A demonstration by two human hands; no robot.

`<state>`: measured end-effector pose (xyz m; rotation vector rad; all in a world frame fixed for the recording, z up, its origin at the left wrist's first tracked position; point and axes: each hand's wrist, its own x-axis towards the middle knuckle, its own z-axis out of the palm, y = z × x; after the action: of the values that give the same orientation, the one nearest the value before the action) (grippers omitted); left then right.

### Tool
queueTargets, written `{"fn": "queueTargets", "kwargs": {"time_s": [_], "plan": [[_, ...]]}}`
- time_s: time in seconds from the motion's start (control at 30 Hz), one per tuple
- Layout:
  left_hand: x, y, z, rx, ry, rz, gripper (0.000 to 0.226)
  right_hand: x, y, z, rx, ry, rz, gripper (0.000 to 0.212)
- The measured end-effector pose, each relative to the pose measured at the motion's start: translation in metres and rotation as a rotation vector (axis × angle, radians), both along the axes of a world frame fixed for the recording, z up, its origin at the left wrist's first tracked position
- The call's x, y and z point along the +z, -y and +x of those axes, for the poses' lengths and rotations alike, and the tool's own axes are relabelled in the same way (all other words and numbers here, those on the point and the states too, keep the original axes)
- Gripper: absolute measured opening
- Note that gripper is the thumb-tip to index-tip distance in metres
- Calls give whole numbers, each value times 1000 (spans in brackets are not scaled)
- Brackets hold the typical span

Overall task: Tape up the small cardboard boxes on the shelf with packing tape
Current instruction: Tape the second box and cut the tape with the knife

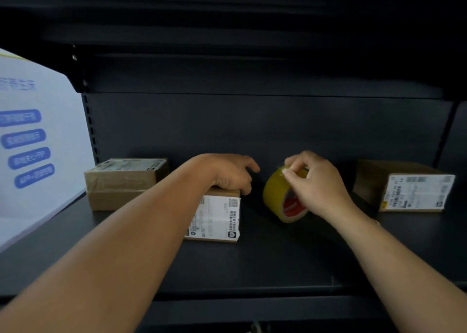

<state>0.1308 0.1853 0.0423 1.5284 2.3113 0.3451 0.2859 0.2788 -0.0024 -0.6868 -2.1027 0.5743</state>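
We read little with certainty here: the middle box (217, 216) carries a white shipping label on its near face with a QR code, a small logo, lines of Chinese print too small for us to make out, and what looks like "0078" printed sideways. The right box (404, 186) has a white label with barcodes on its near face, and the left box (123, 181) has one on its top, both too blurred to read. At the far left a white sign (32, 140) leans beside the shelf (252, 264), with blue rounded bars of blurred Chinese writing. The tape roll (284, 197) is yellowish with a red and white core label whose words we cannot read. It stands on edge on the shelf, just right of the middle box and well left of the right box. Our right hand (318, 183) comes over it from the right, with the fingers curled round its upper rim and the fingertips (290, 169) pinching at the top of the roll. Our left hand (232, 173) rests on the far top of the middle box, palm down, fingers loosely bent and spread, one finger reaching out toward the roll without touching it; it grips nothing. All three boxes are closed, so we cannot see any contents, and the left box shows a shiny band across its near face that looks like tape.
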Motion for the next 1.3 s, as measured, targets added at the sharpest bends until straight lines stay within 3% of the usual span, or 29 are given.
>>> {"fn": "queueTargets", "kwargs": {"time_s": [0.17, 0.3, 0.53, 0.87, 1.03, 1.3], "plan": [[5, -4, 7, 16, -62, -171, 83, -5, 2, -3, -2, -18, 24, 13], [2, 3, -1, 82, 65, 122, 59, -6, 2, -3, -12, -51, 8, 11], [-8, 13, -4, 131, 259, 546, 53, -4, 2, -4, 25, 19, 115, 10], [-9, 15, 1, 123, 238, 561, 41, 2, -13, 28, 61, 155, 121, 15], [-10, 13, -1, 129, 223, 592, 45, 9, -19, 46, 94, 338, 30, 41], [1, 24, 3, 140, 159, 783, 51, 17, -14, 57, 177, 409, 24, 79]]}}
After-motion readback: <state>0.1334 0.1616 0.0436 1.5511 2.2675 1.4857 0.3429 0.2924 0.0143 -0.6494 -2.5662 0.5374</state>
